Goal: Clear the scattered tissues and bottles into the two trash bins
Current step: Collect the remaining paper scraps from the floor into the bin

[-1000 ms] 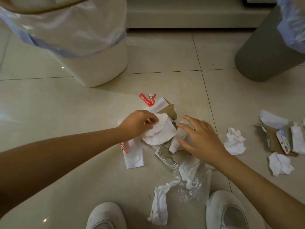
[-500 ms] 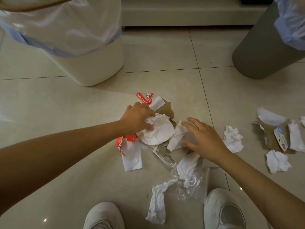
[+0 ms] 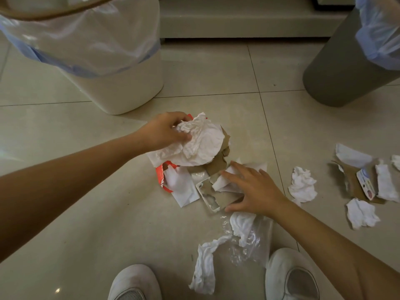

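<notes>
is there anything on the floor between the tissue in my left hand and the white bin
Nothing visible. The left hand holds the tissue, and only bare floor lies between it and the white bin.

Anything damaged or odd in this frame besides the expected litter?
Yes: torn brown cardboard lies in the central pile, and a clear plastic tray under the right hand looks ripped open. No bottles show, despite the task.

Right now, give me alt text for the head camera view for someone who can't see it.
A person's left hand lifts a crumpled white tissue off a floor pile of paper and cardboard scraps, while the open right hand reaches in. A white bin stands far left, a grey bin far right.
</notes>
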Available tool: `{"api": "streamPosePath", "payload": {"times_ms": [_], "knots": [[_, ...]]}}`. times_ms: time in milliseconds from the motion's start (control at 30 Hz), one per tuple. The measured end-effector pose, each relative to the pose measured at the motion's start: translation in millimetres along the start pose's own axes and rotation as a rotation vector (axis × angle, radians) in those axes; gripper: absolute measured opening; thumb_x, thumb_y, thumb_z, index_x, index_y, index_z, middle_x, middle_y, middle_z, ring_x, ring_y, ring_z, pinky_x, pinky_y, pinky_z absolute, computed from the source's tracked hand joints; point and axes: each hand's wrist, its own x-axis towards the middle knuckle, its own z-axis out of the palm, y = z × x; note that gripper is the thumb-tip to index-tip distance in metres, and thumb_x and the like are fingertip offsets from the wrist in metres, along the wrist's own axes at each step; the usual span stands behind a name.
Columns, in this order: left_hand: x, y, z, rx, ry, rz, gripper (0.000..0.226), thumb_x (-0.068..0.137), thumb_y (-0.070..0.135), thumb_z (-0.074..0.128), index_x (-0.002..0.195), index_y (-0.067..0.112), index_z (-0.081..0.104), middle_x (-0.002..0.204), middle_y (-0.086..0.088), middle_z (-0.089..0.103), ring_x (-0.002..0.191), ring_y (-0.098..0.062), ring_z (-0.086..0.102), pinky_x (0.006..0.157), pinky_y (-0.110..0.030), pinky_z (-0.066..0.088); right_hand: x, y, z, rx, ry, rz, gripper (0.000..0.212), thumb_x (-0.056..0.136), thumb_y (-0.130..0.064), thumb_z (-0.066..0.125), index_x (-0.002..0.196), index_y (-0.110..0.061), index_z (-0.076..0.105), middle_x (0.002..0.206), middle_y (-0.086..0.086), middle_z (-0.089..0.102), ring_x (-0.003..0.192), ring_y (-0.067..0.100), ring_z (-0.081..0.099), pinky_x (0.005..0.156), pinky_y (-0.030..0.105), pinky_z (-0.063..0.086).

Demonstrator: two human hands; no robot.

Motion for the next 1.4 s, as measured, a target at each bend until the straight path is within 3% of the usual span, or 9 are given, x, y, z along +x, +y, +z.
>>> {"api": "streamPosePath", "payload": {"times_ms": [133, 200, 300, 667, 800, 967, 1200, 1300, 1400], "knots": [[-5, 0, 1, 0.014, 0.005, -0.005, 0.024, 0.082, 0.028, 0.071, 0.104, 0.031, 0.061, 0.103, 0.008, 0.064, 0.095, -0.013, 0.058, 0.080, -0.026, 0.046, 2, -17, 9, -0.129, -0.009, -0.042, 0.087, 0.073, -0.055, 0.064, 0.147, -0.035, 0.023, 0.158, 0.008, 0.011, 0.138, 0.034, 0.025, 0.105, 0.055, 0.031], [-7, 0, -2, 0.021, 0.018, 0.000, 0.024, 0.082, 0.028, 0.071, 0.104, 0.030, 0.061, 0.103, 0.007, 0.064, 0.095, -0.014, 0.058, 0.079, -0.026, 0.045, 3, -18, 11, -0.175, 0.066, -0.106, 0.074, 0.063, -0.038, 0.073, 0.132, -0.025, 0.050, 0.144, 0.017, 0.042, 0.114, 0.039, 0.054, 0.080, 0.050, 0.052], [-13, 2, -7, 0.036, 0.030, 0.006, 0.027, 0.081, 0.027, 0.071, 0.107, 0.028, 0.062, 0.101, 0.008, 0.063, 0.092, -0.012, 0.057, 0.076, -0.024, 0.044, 2, -13, 13, -0.193, 0.213, -0.161, 0.047, 0.059, -0.014, 0.071, 0.105, -0.017, 0.067, 0.115, 0.016, 0.065, 0.079, 0.032, 0.067, 0.048, 0.034, 0.054], [-41, 21, -35, 0.134, 0.249, 0.249, 0.030, 0.082, 0.023, 0.072, 0.112, 0.025, 0.067, 0.101, 0.014, 0.065, 0.093, -0.009, 0.061, 0.082, -0.026, 0.049, 14, -2, -29, -0.227, 0.485, -0.308, 0.040, 0.061, -0.010, 0.080, 0.100, -0.018, 0.069, 0.096, 0.009, 0.070, 0.068, 0.026, 0.066, 0.042, 0.028, 0.049], [-47, 17, -38, 0.164, 0.235, 0.226, 0.031, 0.082, 0.024, 0.072, 0.112, 0.028, 0.067, 0.100, 0.019, 0.064, 0.095, -0.008, 0.061, 0.084, -0.028, 0.051, 25, -6, -27, -0.311, 0.338, -0.233, 0.078, 0.050, -0.031, 0.078, 0.122, -0.018, 0.050, 0.128, 0.015, 0.057, 0.108, 0.034, 0.059, 0.075, 0.045, 0.055], [-55, 9, -34, 0.222, 0.222, 0.225, 0.031, 0.082, 0.023, 0.072, 0.113, 0.023, 0.067, 0.106, 0.011, 0.068, 0.088, -0.004, 0.058, 0.073, -0.008, 0.042, 43, -16, -16, -0.350, 0.070, -0.155, 0.100, 0.073, -0.036, 0.068, 0.149, -0.024, 0.004, 0.158, 0.012, 0.004, 0.142, 0.035, 0.016, 0.109, 0.057, 0.023], [-62, 2, -33, 0.231, 0.297, 0.268, 0.029, 0.085, 0.019, 0.069, 0.114, 0.021, 0.066, 0.110, 0.009, 0.067, 0.087, 0.001, 0.054, 0.072, 0.000, 0.036, 45, -21, -15, -0.300, 0.139, -0.226, 0.064, 0.089, -0.016, 0.055, 0.145, -0.020, 0.025, 0.150, 0.010, 0.027, 0.125, 0.032, 0.042, 0.076, 0.035, 0.047], [-65, 4, -34, 0.201, 0.358, 0.309, 0.028, 0.086, 0.017, 0.068, 0.114, 0.019, 0.066, 0.108, 0.011, 0.065, 0.089, 0.000, 0.054, 0.075, -0.005, 0.038, 44, -18, -19, -0.331, 0.238, -0.295, 0.069, 0.059, -0.017, 0.085, 0.122, -0.017, 0.058, 0.116, 0.011, 0.062, 0.089, 0.028, 0.065, 0.048, 0.031, 0.050], [-68, 5, -36, 0.175, 0.432, 0.390, 0.027, 0.085, 0.016, 0.070, 0.112, 0.018, 0.067, 0.104, 0.014, 0.063, 0.090, -0.006, 0.060, 0.075, -0.017, 0.048, 44, -14, -21, -0.346, 0.288, -0.307, 0.074, 0.036, -0.013, 0.093, 0.105, -0.017, 0.067, 0.096, 0.007, 0.068, 0.069, 0.024, 0.066, 0.035, 0.026, 0.043]]}}
